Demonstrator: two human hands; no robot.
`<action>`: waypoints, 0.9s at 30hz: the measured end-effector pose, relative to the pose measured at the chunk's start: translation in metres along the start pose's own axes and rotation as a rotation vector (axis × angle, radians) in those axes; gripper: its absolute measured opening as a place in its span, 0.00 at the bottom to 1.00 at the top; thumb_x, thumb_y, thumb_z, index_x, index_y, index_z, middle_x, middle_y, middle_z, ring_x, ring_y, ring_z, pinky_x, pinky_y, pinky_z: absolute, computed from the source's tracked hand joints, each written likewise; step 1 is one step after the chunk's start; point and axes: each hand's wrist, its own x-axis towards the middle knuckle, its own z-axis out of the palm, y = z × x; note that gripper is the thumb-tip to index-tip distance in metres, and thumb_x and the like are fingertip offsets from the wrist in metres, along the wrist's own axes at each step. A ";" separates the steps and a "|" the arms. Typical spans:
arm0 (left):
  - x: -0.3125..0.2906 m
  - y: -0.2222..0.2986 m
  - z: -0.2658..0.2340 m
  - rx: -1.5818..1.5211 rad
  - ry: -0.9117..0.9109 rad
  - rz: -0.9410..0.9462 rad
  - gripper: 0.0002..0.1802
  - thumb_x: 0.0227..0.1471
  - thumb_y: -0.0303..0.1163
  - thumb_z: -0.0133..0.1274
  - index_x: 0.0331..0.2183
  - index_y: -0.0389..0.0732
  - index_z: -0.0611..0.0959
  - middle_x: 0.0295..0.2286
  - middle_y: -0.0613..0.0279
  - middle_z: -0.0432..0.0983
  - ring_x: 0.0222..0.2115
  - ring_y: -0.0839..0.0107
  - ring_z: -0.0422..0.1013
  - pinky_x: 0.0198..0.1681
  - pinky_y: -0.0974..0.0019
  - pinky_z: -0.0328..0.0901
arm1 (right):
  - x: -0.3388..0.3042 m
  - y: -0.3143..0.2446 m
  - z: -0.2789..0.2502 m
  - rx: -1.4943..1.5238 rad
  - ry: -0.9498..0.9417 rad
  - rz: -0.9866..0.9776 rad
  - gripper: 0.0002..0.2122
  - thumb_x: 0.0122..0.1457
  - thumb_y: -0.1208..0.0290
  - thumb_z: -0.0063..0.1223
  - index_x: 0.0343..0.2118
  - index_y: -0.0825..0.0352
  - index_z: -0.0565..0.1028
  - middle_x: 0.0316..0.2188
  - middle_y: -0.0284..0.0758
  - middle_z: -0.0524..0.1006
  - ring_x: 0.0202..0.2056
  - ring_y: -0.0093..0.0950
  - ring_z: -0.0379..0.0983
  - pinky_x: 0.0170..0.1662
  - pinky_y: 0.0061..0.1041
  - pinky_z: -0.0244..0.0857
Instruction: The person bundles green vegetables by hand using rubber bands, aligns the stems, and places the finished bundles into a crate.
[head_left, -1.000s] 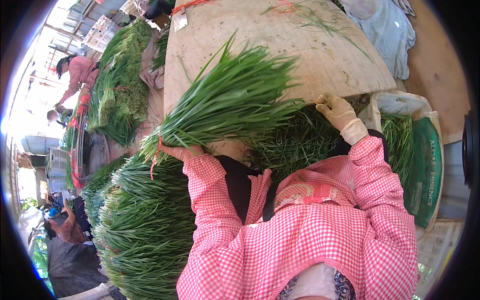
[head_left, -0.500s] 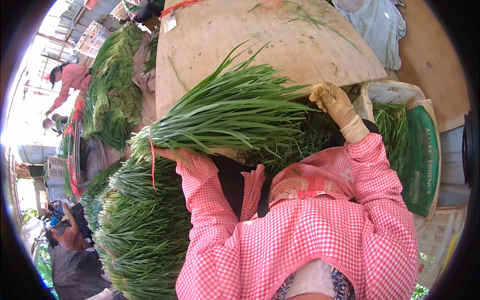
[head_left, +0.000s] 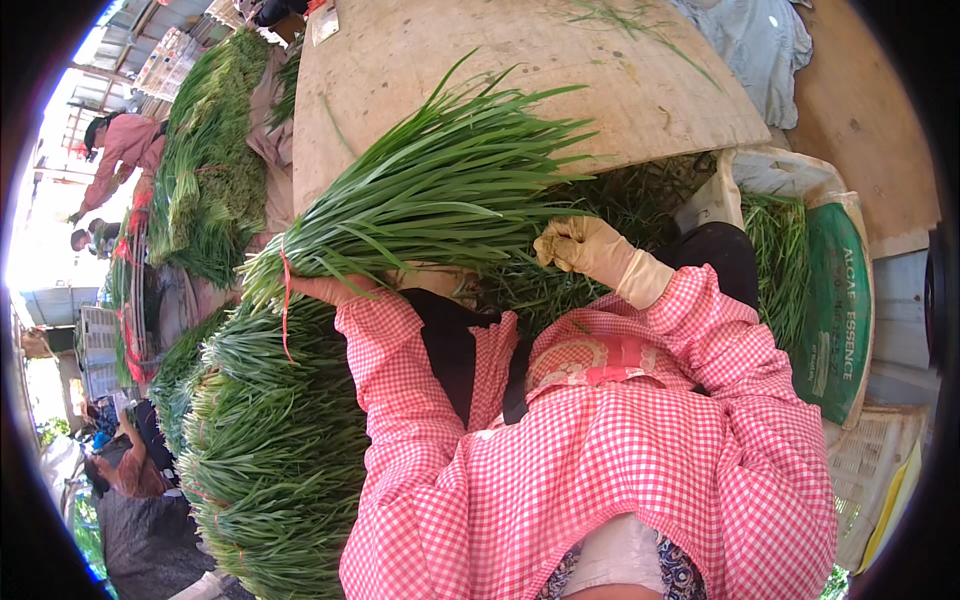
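A large bunch of Chinese chives (head_left: 430,190) lies across the near edge of the wooden board, its leaf tips fanned out to the right. My left hand (head_left: 338,288) is closed around its pale stem end, partly hidden under the leaves. Around those stems runs a red tie (head_left: 287,300) with a loose end hanging down. In a pale, stained glove, my right hand (head_left: 592,246) has its fingers curled together just below the leaf tips. Whatever the fingers may hold is too small to make out.
Tied chive bunches (head_left: 280,440) are stacked at my left. The wooden board (head_left: 640,110) spreads out ahead. Loose leaves (head_left: 540,290) lie by my lap. On the right stands a white-and-green container (head_left: 835,300) with greens. Two people (head_left: 125,150) work at the far left.
My right hand has moved left and down, away from the board and closer to the bunch. The bunch and my left hand have shifted slightly left and up in view.
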 end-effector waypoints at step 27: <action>-0.009 -0.010 0.026 0.026 0.156 -0.060 0.34 0.42 0.64 0.46 0.36 0.41 0.78 0.35 0.55 0.75 0.36 0.57 0.71 0.41 0.49 0.67 | 0.011 0.000 0.017 0.437 -0.042 0.013 0.10 0.58 0.62 0.47 0.31 0.65 0.70 0.18 0.25 0.67 0.18 0.15 0.57 0.22 0.16 0.52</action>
